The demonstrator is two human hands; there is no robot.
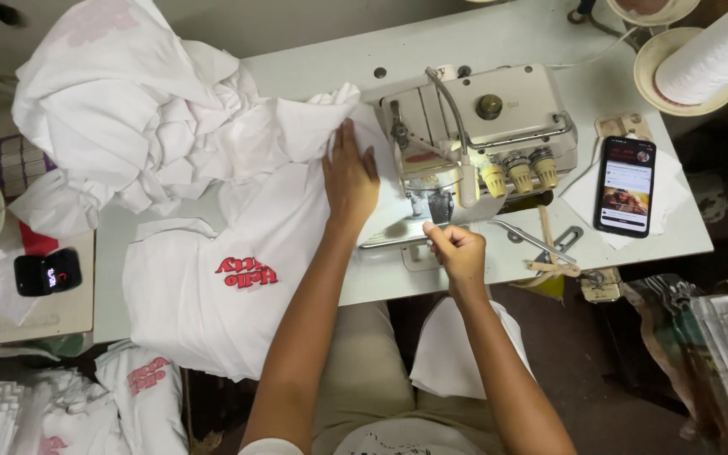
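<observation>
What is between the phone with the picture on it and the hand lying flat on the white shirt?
In the head view, the cream sewing machine sits between the phone and the left hand, which lies flat on the white shirt.

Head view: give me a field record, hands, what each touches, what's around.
left hand: flat, palm down on the white garment, beside the sewing machine
right hand: closed in a fist at the machine's front, pinching the fabric edge near the needle
garment: white, red print, spread over the table
fabric pile: heaped at the table's far left
phone: screen lit, right of the machine
thread cone: white, top right
</observation>
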